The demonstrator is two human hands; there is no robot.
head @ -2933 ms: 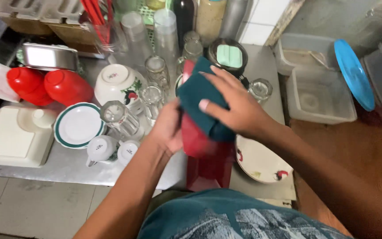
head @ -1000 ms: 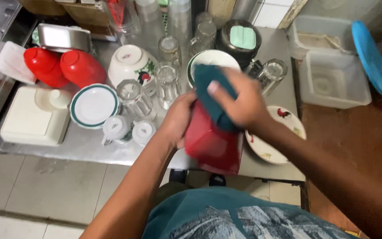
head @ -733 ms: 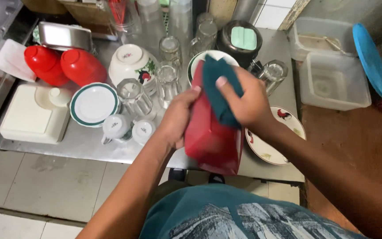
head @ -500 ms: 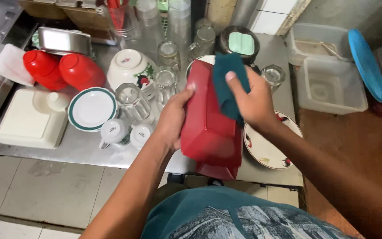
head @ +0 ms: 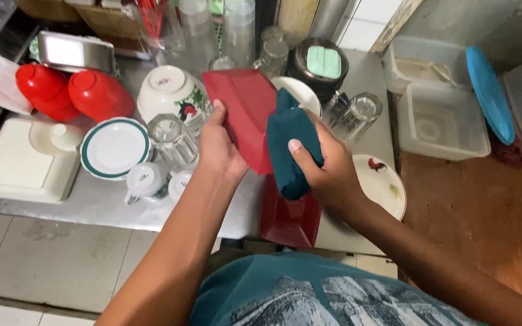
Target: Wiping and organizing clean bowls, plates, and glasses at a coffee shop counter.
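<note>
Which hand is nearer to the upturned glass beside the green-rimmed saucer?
Left. The left hand grips the red tray just right of the glass. The right hand, holding the teal cloth, is farther right, beyond the tray.

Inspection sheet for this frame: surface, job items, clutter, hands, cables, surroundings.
Surface: metal counter, crowded with dishes.
Job's things: red tray, tilted; dark teal cloth against it.
Clutter: red bowls, green-rimmed saucer, glasses, rooster plate, another red tray below.
Hands: left hand grips the tray's edge; right hand holds the cloth.
Cables: nothing seen.
Surroundings: clear plastic tubs, blue lid, tiled floor.
</note>
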